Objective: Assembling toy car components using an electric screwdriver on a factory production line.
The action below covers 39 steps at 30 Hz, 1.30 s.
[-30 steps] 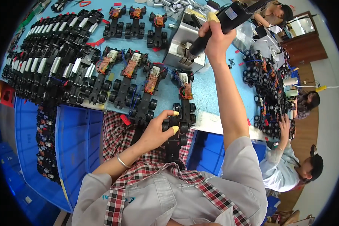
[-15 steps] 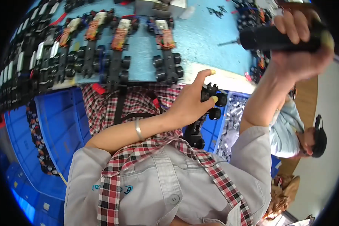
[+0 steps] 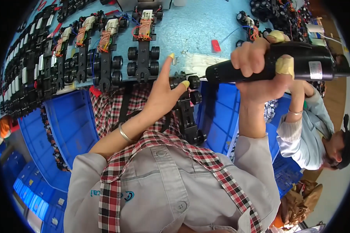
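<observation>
My right hand [image 3: 262, 64] is wrapped round a black electric screwdriver [image 3: 313, 58], held level with its narrow end toward the left; its bit does not show clearly. Yellow tape covers some fingertips on both hands. At the table's front edge my left hand [image 3: 161, 95] holds a black toy truck chassis [image 3: 187, 118] with several wheels, its lower end hanging over my lap. The thumb presses beside the upper wheels and the index finger stretches out; the other fingers are hidden. The screwdriver's end is just right of the chassis, apart from it.
Several wheeled chassis with wired circuit boards [image 3: 144, 58] stand on the blue tabletop [image 3: 182, 31]. Dark chassis parts [image 3: 17, 77] are stacked at left. A red piece [image 3: 216, 45] lies near a white strip [image 3: 200, 64]. Blue bins [image 3: 72, 116] stand below. A co-worker [image 3: 315, 116] sits at right.
The screwdriver has come down and left, nearer the chassis. My left hand and the chassis appear farther left as the view has shifted. The co-worker's forearm now shows more.
</observation>
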{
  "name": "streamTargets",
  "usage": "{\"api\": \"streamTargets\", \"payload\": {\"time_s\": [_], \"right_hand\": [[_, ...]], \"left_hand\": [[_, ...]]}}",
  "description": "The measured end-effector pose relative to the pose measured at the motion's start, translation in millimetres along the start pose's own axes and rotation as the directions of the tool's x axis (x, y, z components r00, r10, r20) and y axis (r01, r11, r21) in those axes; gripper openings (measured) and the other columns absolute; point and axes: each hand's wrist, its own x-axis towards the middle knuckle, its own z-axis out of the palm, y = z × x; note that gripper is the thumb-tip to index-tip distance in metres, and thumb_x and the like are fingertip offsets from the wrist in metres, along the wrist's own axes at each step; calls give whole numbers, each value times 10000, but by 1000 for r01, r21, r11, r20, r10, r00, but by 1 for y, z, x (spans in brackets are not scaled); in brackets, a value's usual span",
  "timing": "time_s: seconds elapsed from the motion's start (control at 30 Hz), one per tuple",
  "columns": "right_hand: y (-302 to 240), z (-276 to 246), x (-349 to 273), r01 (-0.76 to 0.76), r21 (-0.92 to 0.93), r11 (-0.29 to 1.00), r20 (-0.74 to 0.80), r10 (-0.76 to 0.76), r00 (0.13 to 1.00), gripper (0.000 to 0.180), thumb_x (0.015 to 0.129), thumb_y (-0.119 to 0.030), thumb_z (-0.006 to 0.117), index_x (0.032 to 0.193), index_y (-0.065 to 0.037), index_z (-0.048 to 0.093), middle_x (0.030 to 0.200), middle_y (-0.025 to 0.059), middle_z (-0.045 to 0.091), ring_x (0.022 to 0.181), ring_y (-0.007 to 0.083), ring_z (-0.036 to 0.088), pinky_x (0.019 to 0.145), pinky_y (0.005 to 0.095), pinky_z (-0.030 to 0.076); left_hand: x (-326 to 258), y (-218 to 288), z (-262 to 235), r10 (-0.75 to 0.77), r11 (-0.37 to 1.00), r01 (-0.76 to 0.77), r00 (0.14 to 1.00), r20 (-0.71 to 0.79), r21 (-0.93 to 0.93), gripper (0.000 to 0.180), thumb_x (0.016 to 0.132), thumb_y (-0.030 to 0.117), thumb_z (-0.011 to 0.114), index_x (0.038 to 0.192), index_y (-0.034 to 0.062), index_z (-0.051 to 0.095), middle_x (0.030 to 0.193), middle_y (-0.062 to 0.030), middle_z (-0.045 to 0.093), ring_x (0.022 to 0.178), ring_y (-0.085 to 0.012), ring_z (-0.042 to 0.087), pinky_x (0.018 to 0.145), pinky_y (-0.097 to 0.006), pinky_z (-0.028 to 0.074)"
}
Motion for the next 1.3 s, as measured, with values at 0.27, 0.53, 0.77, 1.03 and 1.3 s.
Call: {"api": "streamTargets", "payload": {"time_s": [0.27,0.53,0.77,1.03,1.3], "right_hand": [[36,2,-4,-21,103,994,-21,24,1000,343,804,-131,537,1059,31,373,602,86,473,459,150,451,482,288,399],[37,16,-7,-94,-184,978,43,103,994,434,792,-331,573,1096,-81,388,580,15,402,487,126,411,507,291,379],[43,18,-3,-63,13,998,55,62,997,357,784,-95,567,1039,21,345,585,88,472,450,151,453,470,275,400],[40,17,-3,-127,-109,986,-4,127,992,401,793,-268,574,1059,-53,364,579,34,423,466,125,413,487,278,382],[44,22,-14,-94,-288,953,79,121,989,439,782,-362,615,1030,-87,379,572,3,407,473,108,405,471,262,366]], "left_hand": [[-1,-9,0,80,987,-84,996,35,135,739,758,112,613,1357,15,190,1311,-225,367,1230,-279,354,1001,-333,277],[1,-13,-2,53,998,-54,998,37,28,737,751,105,621,1352,13,205,1317,-214,359,1239,-270,340,1004,-331,272],[2,-13,-4,40,999,-39,998,40,-13,731,753,99,615,1351,14,203,1328,-206,346,1243,-265,332,1007,-326,265],[1,-13,-3,53,999,-53,998,45,-12,724,756,89,608,1350,18,201,1318,-206,355,1243,-267,332,1008,-325,262],[-1,-18,-3,113,994,-113,993,36,-3,728,758,70,609,1356,40,196,1327,-202,342,1249,-266,321,1001,-326,268]]}}
